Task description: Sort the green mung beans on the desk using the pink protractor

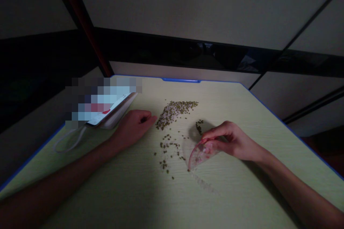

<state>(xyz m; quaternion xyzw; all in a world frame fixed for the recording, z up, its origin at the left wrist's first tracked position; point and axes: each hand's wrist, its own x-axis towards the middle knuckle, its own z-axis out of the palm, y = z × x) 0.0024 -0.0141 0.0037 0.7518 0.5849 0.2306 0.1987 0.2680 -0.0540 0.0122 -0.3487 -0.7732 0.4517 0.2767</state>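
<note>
My left hand [134,126] rests on the table with its fingers curled, the thumb at the near left edge of a pile of small green beans mixed with white grains [174,111]. Whatever may be inside those fingers is hidden. Between thumb and fingertips, my right hand [231,140] pinches a small clear plastic bag [198,154] with a pink edge, held low at the table. Loose green beans [163,164] lie scattered between the hands. A short row of beans [199,127] sits just beyond my right fingertips.
A lit phone [107,109], partly pixelated, leans on a stand at the left, with a pale strap loop [68,145] beside it. The pale table [129,193] has a blue rim and a blue handle [181,80] at its far edge. Light cabinet panels [182,10] rise behind.
</note>
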